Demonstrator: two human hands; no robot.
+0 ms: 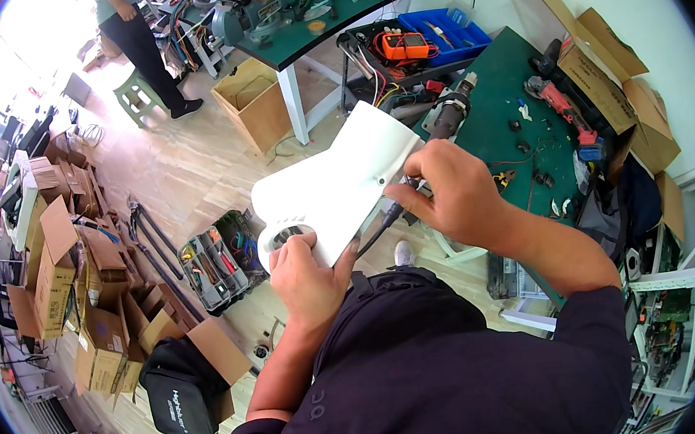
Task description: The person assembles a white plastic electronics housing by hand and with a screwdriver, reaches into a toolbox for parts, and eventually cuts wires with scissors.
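A white plastic housing, with a rounded end and an oval cut-out, is held tilted in front of me. My left hand grips its lower end, thumb and fingers around the edge near the cut-out. Close to the housing's right edge, my right hand is closed around a dark corded hand tool with a metal front end pointing away from me. Its black cord leaves below my fingers and passes behind the housing. My palm hides the tool's middle, so I cannot make out its exact kind.
A green-topped bench on the right carries a red power tool, small scraps, an orange multimeter and blue bins. An open toolbox, cardboard boxes and a black bag stand left. Another person stands beyond.
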